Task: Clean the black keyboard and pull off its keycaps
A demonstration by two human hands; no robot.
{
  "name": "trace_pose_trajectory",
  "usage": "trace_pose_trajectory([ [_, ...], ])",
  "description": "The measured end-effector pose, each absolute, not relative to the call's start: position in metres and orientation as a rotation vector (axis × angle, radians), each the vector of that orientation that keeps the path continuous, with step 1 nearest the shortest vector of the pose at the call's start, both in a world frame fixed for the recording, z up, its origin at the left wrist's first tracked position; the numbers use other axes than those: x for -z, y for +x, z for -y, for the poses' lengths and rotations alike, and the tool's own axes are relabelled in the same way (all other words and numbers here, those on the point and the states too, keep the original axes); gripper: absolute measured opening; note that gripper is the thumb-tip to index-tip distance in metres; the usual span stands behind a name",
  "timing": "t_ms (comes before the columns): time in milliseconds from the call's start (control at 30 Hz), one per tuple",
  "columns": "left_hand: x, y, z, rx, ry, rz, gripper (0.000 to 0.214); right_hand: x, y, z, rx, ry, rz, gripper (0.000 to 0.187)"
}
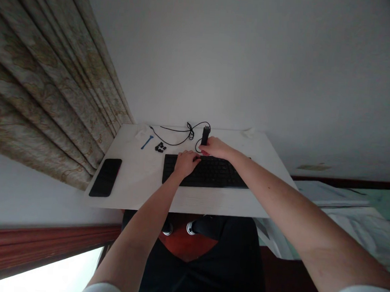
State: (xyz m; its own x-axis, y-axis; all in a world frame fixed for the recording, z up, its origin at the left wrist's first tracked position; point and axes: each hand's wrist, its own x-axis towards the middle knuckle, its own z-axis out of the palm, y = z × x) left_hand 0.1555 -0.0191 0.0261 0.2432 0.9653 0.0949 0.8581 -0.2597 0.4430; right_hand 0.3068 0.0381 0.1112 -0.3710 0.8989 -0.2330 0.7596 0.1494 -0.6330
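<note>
Over the white desk (136, 173), right hand (216, 147) is clamped on upright black cylinder (205, 135); left hand (186, 163) lies open on flat black keyboard (206, 172).

White desk (211, 201), keyboard (219, 174), phone (105, 177) (black), cable (173, 144)

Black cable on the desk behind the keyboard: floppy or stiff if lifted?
Probably floppy: the thin black cable lies in loose, slack curves on the white desk. Likely light too, being so thin. Its tangled loop may snag if pulled.
</note>
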Motion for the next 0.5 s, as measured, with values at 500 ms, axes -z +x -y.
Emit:
trace_pose_trajectory([
  [500,-0.021,0.156,0.019,-0.532,2.234,-1.746,0.035,-0.066,0.323,-0.026,-1.222,-1.666,1.824,0.020],
])
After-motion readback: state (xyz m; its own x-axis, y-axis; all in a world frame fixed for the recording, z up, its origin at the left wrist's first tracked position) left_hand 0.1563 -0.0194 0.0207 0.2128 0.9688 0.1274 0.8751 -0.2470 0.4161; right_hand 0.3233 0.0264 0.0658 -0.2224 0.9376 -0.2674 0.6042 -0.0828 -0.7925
